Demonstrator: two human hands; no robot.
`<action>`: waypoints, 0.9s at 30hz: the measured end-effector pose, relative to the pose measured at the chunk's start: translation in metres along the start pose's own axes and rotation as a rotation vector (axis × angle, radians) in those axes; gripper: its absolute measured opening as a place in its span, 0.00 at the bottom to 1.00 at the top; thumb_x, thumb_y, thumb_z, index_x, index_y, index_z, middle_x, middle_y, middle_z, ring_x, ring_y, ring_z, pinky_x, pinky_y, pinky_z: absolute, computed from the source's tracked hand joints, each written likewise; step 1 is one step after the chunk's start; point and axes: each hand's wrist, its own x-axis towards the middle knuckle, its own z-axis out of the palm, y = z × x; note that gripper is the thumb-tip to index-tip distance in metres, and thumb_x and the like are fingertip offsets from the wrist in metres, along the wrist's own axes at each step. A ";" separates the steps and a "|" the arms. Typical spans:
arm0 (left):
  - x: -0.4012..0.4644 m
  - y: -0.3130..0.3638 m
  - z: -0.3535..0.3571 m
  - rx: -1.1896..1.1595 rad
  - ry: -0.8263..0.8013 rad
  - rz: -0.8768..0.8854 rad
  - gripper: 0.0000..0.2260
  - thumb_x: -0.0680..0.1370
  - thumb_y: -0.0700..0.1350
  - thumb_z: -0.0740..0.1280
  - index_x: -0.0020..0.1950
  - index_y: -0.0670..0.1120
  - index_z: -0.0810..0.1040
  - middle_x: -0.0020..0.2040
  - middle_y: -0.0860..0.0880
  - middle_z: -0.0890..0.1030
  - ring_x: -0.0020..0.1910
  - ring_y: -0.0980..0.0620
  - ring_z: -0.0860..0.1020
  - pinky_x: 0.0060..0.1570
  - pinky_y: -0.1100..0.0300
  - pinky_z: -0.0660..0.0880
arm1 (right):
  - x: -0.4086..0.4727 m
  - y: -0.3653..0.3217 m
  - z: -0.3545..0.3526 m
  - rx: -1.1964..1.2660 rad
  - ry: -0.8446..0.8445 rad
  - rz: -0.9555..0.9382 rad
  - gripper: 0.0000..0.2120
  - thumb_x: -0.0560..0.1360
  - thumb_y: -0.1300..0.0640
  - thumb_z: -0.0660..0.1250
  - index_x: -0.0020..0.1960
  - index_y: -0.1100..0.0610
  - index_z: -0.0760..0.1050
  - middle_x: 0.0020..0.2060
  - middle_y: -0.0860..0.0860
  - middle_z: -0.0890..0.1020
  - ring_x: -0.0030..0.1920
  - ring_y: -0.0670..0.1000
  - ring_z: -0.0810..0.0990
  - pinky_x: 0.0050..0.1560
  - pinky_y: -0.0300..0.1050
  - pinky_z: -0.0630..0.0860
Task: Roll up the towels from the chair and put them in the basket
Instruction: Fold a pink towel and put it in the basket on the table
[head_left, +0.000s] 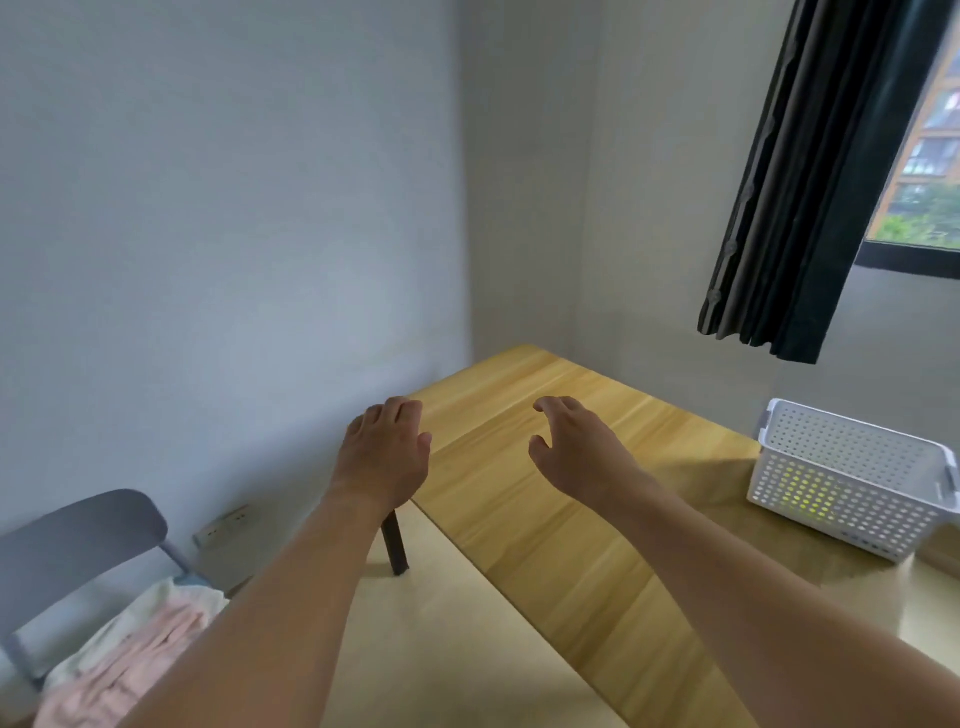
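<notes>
Pink and white towels (130, 660) lie heaped on the seat of a grey chair (78, 540) at the lower left, partly hidden by my left forearm. A white perforated basket (852, 483) stands on the wooden table (545, 519) at the right, with something yellow-green showing through its wall. My left hand (384, 457) hovers over the table's left edge, fingers loosely bent, holding nothing. My right hand (576, 447) floats above the tabletop, fingers relaxed and spread, also holding nothing. Both hands are far from the towels and the basket.
The table stands in a corner between two pale walls, one dark leg (395, 545) showing beneath it. A dark curtain (795, 197) hangs beside a window at the upper right. A wall socket (223, 525) sits low behind the chair.
</notes>
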 end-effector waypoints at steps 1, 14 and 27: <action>0.002 -0.013 -0.002 -0.003 0.003 0.008 0.18 0.81 0.50 0.55 0.70 0.46 0.66 0.70 0.49 0.68 0.67 0.47 0.67 0.67 0.53 0.64 | 0.005 -0.012 0.005 0.002 0.008 0.005 0.22 0.78 0.56 0.58 0.72 0.58 0.64 0.69 0.53 0.70 0.66 0.55 0.71 0.64 0.49 0.70; 0.006 -0.215 0.010 0.059 -0.061 0.003 0.20 0.82 0.49 0.55 0.73 0.46 0.63 0.72 0.49 0.66 0.70 0.48 0.65 0.69 0.54 0.61 | 0.075 -0.167 0.118 0.084 -0.106 0.015 0.22 0.78 0.56 0.58 0.72 0.57 0.64 0.70 0.53 0.69 0.66 0.55 0.72 0.62 0.47 0.69; 0.030 -0.504 0.027 -0.010 -0.132 0.058 0.19 0.82 0.47 0.54 0.72 0.45 0.65 0.72 0.48 0.67 0.68 0.46 0.67 0.66 0.53 0.64 | 0.134 -0.392 0.265 0.130 -0.087 0.154 0.20 0.78 0.57 0.59 0.69 0.58 0.67 0.66 0.53 0.72 0.65 0.54 0.71 0.61 0.45 0.68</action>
